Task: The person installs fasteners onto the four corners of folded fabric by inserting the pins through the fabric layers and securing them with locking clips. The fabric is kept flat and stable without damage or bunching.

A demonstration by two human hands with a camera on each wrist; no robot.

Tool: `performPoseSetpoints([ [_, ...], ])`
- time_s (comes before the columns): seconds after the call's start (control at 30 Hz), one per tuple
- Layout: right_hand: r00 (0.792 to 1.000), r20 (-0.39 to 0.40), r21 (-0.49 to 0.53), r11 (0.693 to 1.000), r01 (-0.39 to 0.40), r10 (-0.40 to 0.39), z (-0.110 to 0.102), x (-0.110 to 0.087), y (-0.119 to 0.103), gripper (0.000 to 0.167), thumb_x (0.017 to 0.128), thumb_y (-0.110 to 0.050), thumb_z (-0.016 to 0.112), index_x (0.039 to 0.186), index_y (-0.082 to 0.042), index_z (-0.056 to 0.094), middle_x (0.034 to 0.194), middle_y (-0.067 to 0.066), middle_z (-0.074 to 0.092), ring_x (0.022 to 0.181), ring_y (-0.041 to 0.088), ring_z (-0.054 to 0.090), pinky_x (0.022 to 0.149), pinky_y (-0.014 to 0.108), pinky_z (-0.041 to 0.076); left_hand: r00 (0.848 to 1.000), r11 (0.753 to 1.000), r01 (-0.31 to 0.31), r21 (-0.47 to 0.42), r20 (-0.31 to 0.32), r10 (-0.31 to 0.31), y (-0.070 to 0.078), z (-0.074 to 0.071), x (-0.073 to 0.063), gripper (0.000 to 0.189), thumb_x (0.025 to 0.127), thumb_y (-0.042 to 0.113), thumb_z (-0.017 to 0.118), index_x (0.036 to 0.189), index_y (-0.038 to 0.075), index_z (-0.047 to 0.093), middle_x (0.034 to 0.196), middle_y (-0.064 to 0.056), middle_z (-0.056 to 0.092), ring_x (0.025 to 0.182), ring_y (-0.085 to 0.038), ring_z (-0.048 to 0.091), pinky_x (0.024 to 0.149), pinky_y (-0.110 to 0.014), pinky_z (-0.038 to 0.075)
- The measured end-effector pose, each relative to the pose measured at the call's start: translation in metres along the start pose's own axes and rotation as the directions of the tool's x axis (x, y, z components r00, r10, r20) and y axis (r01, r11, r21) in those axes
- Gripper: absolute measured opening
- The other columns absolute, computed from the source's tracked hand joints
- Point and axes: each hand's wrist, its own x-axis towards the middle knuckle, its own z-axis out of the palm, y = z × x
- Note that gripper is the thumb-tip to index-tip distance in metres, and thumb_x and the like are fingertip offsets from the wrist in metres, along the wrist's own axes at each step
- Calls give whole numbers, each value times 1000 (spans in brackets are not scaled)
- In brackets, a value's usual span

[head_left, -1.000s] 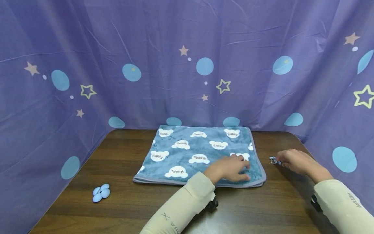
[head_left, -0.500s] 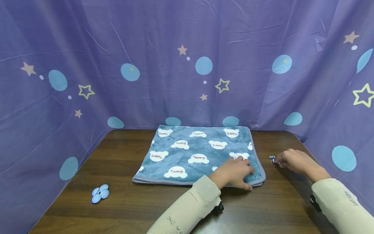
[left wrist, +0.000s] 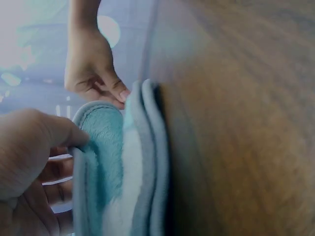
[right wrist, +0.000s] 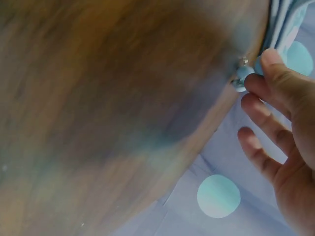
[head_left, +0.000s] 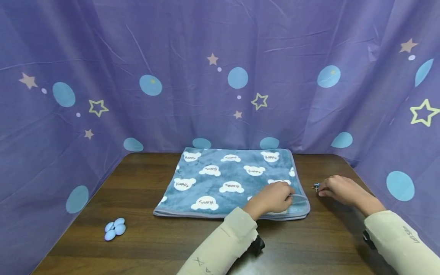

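Pinching the folded blanket [head_left: 225, 175] (laid on the table [head_left: 144, 248]) by its top layer with the left hand [head_left: 269, 199]; pinching a blue trinket [right wrist: 244, 73] nearby with the right hand [head_left: 340, 190].

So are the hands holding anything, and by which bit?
The left hand pinches the blanket by its grey edge, near a corner. The right hand pinches a small blue trinket, seemingly by one end, though exactly where is hidden.

- small blue trinket [right wrist: 243, 78] is partly covered by the right hand [head_left: 335, 189], too tiny to really make out
- left hand [left wrist: 29, 157] has some fingertips lost behind the blanket [left wrist: 106, 137]
- wood tabletop's [right wrist: 98, 98] super blurry, right wrist cam
- left sleeve [head_left: 225, 242], right sleeve [head_left: 398, 238] both cut off, head cam
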Motion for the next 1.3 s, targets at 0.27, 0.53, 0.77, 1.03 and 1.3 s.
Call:
performPoseSetpoints([
  [0.27,994,-106,179,983,27,-8,-7,13,-15,8,91,-15,78,85,-20,76,78,-17,68,70,-4,58,60,27,51,988,973,100,-208,-94,-122,-23,-8,-4,23,103,15,62,121,10,74,109,0,74,99,-9,67,88,-19,50],
  [0.53,979,-199,114,993,-16,38,-19,31,-34,6,92,-24,78,86,-22,77,77,-17,67,72,0,57,64,32,50,959,886,185,-425,-117,-257,-49,-16,-14,26,103,19,63,126,12,72,110,-2,73,97,-10,66,83,-23,52],
  [0.77,950,-313,49,999,23,-6,-31,52,-52,6,88,-15,81,91,-20,79,87,-12,71,81,11,67,70,41,55,949,856,177,-486,-146,-280,-75,-23,-18,27,104,18,62,128,10,70,111,-5,72,89,-10,67,79,-23,53],
  [1.03,940,-341,59,997,45,-22,-30,72,-68,7,88,-16,81,95,-16,81,92,-6,74,86,16,68,73,42,56,935,815,215,-537,-129,-331,-102,-23,-27,28,105,18,61,129,7,69,112,-7,71,88,-13,66,74,-26,54],
  [1.3,918,-388,58,992,112,-81,-23,94,-81,10,85,-17,84,94,-16,82,90,-9,73,84,12,65,73,38,55,912,783,210,-585,-171,-372,-122,-26,-34,26,103,17,63,125,6,71,107,-8,72,72,-12,66,65,-27,55],
])
